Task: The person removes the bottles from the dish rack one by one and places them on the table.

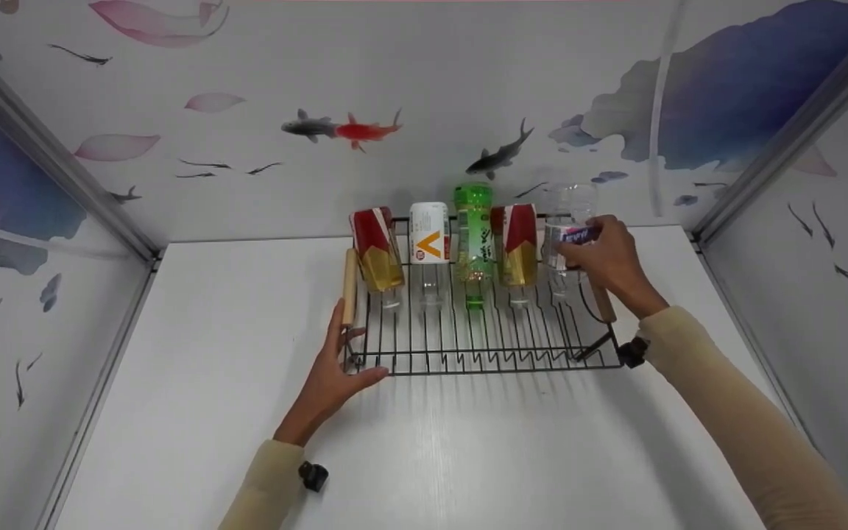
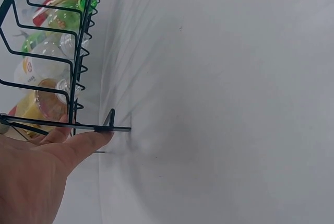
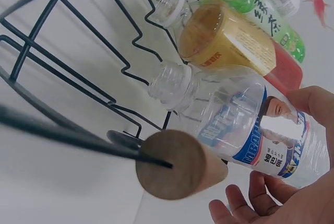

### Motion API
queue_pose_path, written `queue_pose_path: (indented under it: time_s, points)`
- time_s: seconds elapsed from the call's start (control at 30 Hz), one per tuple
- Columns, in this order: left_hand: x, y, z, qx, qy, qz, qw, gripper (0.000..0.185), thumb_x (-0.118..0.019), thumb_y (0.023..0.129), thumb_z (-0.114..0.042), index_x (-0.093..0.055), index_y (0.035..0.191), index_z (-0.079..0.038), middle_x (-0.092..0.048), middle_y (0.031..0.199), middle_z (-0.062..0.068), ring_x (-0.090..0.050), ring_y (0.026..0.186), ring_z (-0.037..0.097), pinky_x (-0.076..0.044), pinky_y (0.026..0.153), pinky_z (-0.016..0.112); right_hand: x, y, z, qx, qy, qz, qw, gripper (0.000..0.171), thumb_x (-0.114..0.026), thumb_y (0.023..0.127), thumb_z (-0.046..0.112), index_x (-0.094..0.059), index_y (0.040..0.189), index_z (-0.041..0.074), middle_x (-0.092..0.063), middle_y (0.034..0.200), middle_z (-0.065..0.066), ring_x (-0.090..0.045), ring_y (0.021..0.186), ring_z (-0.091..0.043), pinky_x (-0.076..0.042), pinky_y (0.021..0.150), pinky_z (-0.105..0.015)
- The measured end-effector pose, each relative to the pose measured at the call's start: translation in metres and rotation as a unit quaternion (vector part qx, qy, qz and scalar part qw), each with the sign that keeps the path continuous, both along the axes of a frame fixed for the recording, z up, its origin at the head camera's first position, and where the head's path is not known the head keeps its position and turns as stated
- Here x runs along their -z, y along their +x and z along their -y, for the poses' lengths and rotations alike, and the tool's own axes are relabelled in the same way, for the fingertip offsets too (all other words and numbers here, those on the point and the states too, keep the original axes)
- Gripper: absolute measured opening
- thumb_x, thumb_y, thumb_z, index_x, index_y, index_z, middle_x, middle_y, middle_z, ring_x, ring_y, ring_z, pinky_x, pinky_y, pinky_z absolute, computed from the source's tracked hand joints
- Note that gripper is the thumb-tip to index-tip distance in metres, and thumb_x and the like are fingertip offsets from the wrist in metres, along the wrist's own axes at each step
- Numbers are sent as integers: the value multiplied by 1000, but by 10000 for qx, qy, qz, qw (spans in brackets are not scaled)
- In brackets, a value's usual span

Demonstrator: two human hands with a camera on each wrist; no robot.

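Taking the middle of the black wire rack as our dial in the head view, we find the clear bottle at two o'clock, neck toward six; the right hand pinches it between thumb and fingers; at eight o'clock we see the left hand, thumb and fingers spread wide, touching the rack's corner; we count a red-and-gold bottle at ten, a white-labelled bottle at eleven, a green bottle at twelve and another red-and-gold bottle at one.
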State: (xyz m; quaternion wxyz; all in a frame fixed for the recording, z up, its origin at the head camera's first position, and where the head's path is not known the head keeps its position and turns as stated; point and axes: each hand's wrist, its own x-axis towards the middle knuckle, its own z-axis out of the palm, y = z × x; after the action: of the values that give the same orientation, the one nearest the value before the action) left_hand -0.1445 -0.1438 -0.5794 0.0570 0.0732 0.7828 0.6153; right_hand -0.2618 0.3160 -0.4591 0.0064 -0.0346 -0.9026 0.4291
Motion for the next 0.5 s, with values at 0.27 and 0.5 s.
queue_pose_path:
  time_s: [0.27, 0.5]
  points:
    - [0, 0, 1, -15, 31, 15, 10000, 129, -95, 89, -36, -2, 178, -41, -27, 178, 17, -37, 162, 35, -37, 117, 81, -8, 15, -2, -2, -105, -164, 9998, 85, -81, 101, 39, -39, 158, -8, -53, 145, -30, -58, 129, -42, -56, 112, -58]
    - [-2, 1, 0, -31, -66, 163, 9998, 130, -96, 87, -42, -1, 176, -47, -32, 176, 17, -33, 163, 36, -34, 119, 82, -9, 25, -5, -117, -60, -410, 9991, 85, -81, 100, 41, -42, 157, -9, -54, 144, -28, -57, 128, -39, -55, 103, -49]
